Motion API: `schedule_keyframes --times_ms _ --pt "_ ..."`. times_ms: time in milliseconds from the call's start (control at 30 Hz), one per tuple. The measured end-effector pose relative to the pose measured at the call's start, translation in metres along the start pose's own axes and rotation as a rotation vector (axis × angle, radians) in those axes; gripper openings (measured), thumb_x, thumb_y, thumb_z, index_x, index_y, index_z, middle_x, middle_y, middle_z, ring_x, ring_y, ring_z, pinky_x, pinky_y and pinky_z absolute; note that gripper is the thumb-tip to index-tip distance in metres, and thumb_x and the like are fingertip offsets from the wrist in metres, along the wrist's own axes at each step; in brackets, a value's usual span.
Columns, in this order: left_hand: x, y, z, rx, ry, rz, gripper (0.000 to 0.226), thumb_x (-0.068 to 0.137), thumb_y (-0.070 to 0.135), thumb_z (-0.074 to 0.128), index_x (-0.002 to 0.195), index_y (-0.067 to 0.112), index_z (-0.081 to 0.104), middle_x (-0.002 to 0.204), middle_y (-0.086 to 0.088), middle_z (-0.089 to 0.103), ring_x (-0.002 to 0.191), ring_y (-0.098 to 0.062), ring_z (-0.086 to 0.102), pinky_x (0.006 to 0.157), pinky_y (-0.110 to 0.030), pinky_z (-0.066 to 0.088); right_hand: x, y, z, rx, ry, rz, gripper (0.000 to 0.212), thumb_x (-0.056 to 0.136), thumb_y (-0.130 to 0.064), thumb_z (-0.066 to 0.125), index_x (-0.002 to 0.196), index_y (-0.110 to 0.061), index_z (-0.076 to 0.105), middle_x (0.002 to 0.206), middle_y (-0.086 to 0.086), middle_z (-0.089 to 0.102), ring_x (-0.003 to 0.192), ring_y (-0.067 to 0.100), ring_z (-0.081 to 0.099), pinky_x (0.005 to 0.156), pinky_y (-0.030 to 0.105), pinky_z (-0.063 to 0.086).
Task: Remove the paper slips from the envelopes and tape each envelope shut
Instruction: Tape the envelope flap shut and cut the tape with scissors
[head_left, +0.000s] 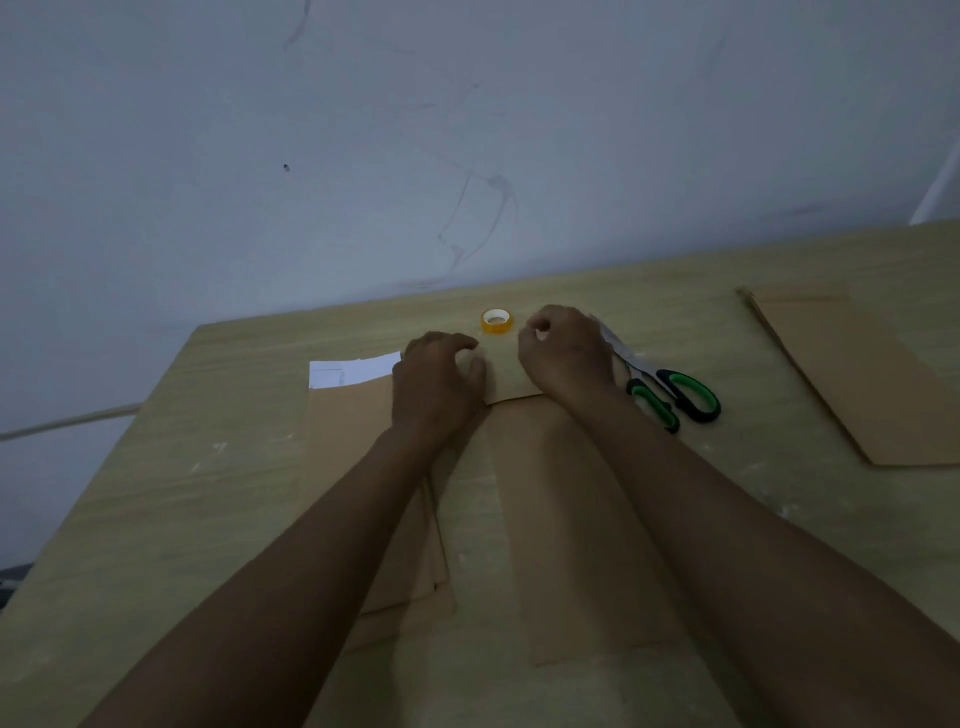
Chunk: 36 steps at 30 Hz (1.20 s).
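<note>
Two hands are pressed on an envelope (519, 379) mid-worktop: left hand (439, 379) curled on its flap, right hand (566, 351) apparently fisted, grasp unclear. Paper slips (353, 370) lie far-left; flap could spring open before tape (497, 322) is fetched.

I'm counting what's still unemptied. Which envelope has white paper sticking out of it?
The left envelope, under the left hand: white paper slips stick out past its far end. The middle envelope and right envelope show none.

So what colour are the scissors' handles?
Green and black, on the scissors, clearest in the head view.
</note>
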<state>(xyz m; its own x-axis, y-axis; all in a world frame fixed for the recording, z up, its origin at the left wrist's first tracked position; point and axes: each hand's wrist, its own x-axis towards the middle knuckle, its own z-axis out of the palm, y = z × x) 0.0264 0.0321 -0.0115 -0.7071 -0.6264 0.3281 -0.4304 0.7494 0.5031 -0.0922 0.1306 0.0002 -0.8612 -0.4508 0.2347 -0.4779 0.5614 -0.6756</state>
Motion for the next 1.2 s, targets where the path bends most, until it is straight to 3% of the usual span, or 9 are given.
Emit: schedule_keyframes --times_ms 133,233,400,500,567,667,767,900,1200 --pt "0.023 -0.004 0.003 0.005 0.023 0.001 0.044 0.086 0.042 0.055 0.118 0.016 0.071 0.123 -0.007 0.069 0.118 -0.027 0.059 0.100 -0.041 0.046 0.023 -0.009 0.012 0.025 -0.111 0.024 0.040 0.091 -0.045 0.050 0.119 -0.022 0.067 0.123 0.004 0.066 0.119 0.029 0.057 0.104 0.043 0.042" --pt "0.035 -0.007 0.010 0.010 0.019 -0.021 0.050 0.083 0.045 0.051 0.119 0.016 0.071 0.124 -0.008 0.068 0.121 -0.029 0.058 0.103 -0.053 0.044 0.035 -0.012 0.022 -0.037 -0.163 0.060 0.046 0.095 -0.046 0.047 0.132 -0.022 0.058 0.140 0.006 0.054 0.136 0.028 0.041 0.118 0.051 0.018" --pt "0.047 -0.004 0.015 0.074 -0.022 -0.010 0.038 0.096 0.031 0.053 0.128 0.016 0.065 0.131 -0.007 0.063 0.133 -0.029 0.048 0.113 -0.065 0.025 0.051 -0.018 0.038 -0.185 -0.244 0.079 0.048 0.099 -0.043 0.039 0.137 -0.017 0.052 0.152 0.000 0.039 0.150 0.023 0.009 0.116 0.063 -0.001" --pt "0.052 -0.007 0.018 0.095 -0.074 -0.040 0.042 0.101 0.031 0.046 0.139 0.018 0.056 0.145 -0.005 0.053 0.147 -0.025 0.031 0.117 -0.065 0.008 0.057 -0.017 0.044 -0.198 -0.264 0.073 0.039 0.097 -0.041 0.042 0.128 -0.023 0.058 0.147 -0.005 0.045 0.151 0.020 0.006 0.112 0.069 -0.005" --pt "0.054 -0.010 0.019 0.093 -0.112 -0.053 0.043 0.102 0.030 0.042 0.142 0.018 0.052 0.148 -0.004 0.050 0.150 -0.023 0.024 0.117 -0.065 0.006 0.056 -0.015 0.044 -0.086 -0.207 0.070 0.022 0.093 -0.038 0.050 0.109 -0.028 0.061 0.133 -0.004 0.056 0.146 0.020 0.025 0.114 0.067 -0.002" --pt "0.052 -0.010 0.018 0.067 -0.134 -0.047 0.043 0.104 0.028 0.039 0.144 0.016 0.051 0.148 -0.005 0.051 0.151 -0.024 0.023 0.119 -0.063 0.005 0.051 -0.011 0.040 0.063 -0.119 0.014 0.007 0.088 -0.034 0.060 0.093 -0.030 0.057 0.104 -0.004 0.067 0.110 0.022 0.058 0.116 0.054 0.021" --pt "0.051 -0.012 0.017 -0.056 -0.108 -0.026 0.052 0.098 0.037 0.034 0.138 0.015 0.058 0.137 -0.010 0.060 0.137 -0.030 0.045 0.115 -0.060 0.024 0.046 -0.008 0.038 0.184 -0.077 -0.080 0.007 0.088 -0.029 0.064 0.094 -0.027 0.059 0.095 -0.001 0.067 0.091 0.022 0.064 0.086 0.040 0.052" --pt "0.047 -0.005 0.011 -0.267 -0.035 -0.049 0.045 0.095 0.033 0.041 0.129 0.016 0.066 0.125 -0.004 0.069 0.116 -0.022 0.061 0.098 -0.034 0.045 0.037 -0.010 0.030 0.261 0.022 -0.234 0.006 0.090 -0.022 0.062 0.094 -0.024 0.059 0.091 -0.001 0.066 0.080 0.021 0.065 0.071 0.041 0.057" --pt "0.037 0.025 -0.018 -1.045 -0.241 -0.514 0.032 0.098 0.028 0.041 0.113 0.021 0.069 0.111 0.002 0.075 0.112 -0.014 0.066 0.105 -0.046 0.047 0.030 -0.029 -0.013 0.440 0.118 -0.313 0.011 0.087 -0.014 0.066 0.089 -0.024 0.063 0.091 -0.006 0.070 0.085 0.005 0.067 0.076 0.035 0.058"
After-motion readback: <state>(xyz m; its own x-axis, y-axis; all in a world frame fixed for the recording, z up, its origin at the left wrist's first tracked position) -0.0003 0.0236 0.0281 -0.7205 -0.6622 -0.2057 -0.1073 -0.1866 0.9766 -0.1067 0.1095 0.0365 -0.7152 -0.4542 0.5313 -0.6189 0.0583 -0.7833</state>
